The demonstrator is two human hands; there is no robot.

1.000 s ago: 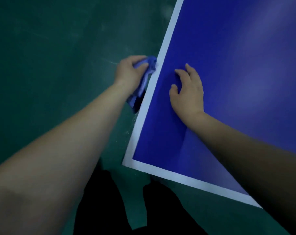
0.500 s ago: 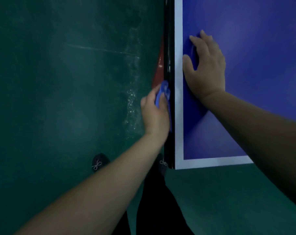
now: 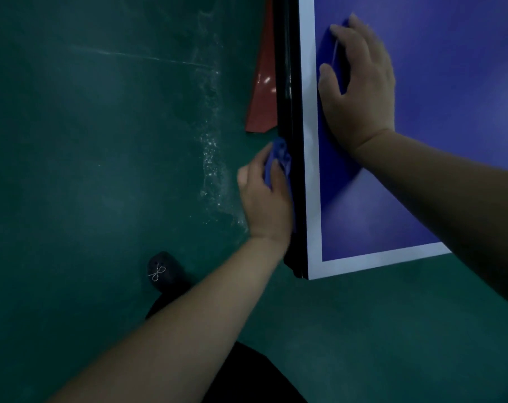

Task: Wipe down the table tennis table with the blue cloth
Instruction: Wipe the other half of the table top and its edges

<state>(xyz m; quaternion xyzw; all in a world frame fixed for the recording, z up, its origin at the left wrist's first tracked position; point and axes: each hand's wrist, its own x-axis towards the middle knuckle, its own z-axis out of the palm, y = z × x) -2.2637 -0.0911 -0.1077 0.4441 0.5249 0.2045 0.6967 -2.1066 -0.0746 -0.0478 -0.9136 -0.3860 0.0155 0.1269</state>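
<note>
Blue with a white border, the counter (image 3: 450,112) stands over a scuffed dark green floor (image 3: 101,141). The right hand (image 3: 360,82) lies flat and spread on it. The left hand (image 3: 266,196) grips the blue cloth (image 3: 279,158) against its black side edge, near what may be a red panel (image 3: 263,91).

Only one view on my feed, the head camera, worn high and pitched steeply down and forward. It sits almost directly over the near corner of the table tennis table (image 3: 311,199), close enough that both forearms fill the lower frame. I see the table's black side edge nearly edge-on; its top lies right of that edge, green floor (image 3: 101,170) left and below. No second view to overlap.
</note>
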